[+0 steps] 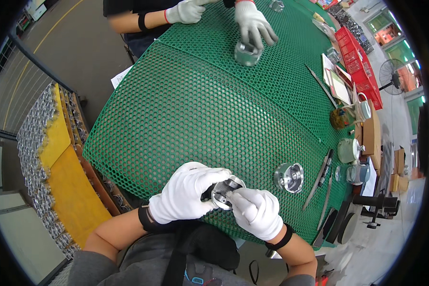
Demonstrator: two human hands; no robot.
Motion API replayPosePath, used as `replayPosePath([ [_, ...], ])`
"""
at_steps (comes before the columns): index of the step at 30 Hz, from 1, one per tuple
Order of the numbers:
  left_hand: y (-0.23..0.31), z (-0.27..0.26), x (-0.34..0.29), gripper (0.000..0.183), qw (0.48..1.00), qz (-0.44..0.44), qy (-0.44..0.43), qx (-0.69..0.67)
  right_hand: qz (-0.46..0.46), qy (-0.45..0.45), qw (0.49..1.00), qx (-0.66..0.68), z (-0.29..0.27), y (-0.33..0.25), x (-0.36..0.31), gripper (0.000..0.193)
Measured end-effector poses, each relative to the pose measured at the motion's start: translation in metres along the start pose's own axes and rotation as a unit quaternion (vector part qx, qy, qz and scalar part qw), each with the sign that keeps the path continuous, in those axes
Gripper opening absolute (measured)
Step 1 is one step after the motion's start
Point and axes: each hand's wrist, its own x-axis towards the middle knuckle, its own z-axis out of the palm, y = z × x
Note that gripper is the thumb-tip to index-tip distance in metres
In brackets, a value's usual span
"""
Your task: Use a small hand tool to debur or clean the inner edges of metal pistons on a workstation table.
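Note:
Close to the table's near edge, a shiny metal piston [222, 189] is tilted so that its hollow side faces up toward me. My left hand [183, 191], in a white glove, wraps round its left side, thumb and fingers on the wall. The white-gloved fingers of my right hand [258, 212] are pinched together and reach into the piston's opening from the right. Whatever they pinch, if anything, is hidden. A second piston [289, 178] stands apart on the green honeycomb mat [186, 109], to the right of my right hand, its hollow side also visible.
Across the table a co-worker's gloved hand [253, 24] rests on another piston [247, 56]. Files and pens [325, 168] lie at the right, beside glass jars [349, 150] and red bins [358, 66]. A clamp [376, 204] sits on the right edge. Many pistons [35, 143] fill a rack at left.

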Motion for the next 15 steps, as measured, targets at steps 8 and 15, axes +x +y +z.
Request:
replayPosePath([
  [8,0.0,0.002,-0.001,0.075,1.0,0.016,0.009,-0.003,0.047,0.023,0.997,0.064,0.004,0.003,0.002,0.037],
  [15,0.002,-0.001,0.0,0.072,1.0,0.001,0.002,0.008,0.06,-0.127,0.973,0.182,-0.019,0.021,0.017,0.023],
])
